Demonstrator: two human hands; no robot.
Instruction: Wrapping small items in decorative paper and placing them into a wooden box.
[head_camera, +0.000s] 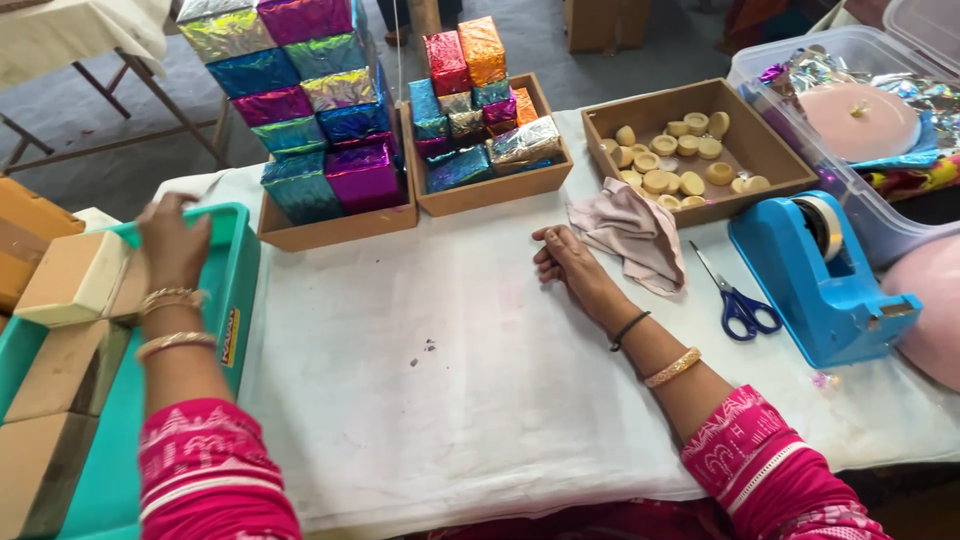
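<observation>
- Your left hand reaches into the teal tray, fingers curled over a tan box whose long axis runs toward you.
- Your right hand rests loosely curled and empty on the desk.

Tray lies left, tape dispenser right, scissors beside it, boxes behind.

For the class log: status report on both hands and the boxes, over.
Left hand in the teal tray, touching a plain box, grip unclear. Right hand empty, resting on the white cloth. Nothing in the way.
</observation>
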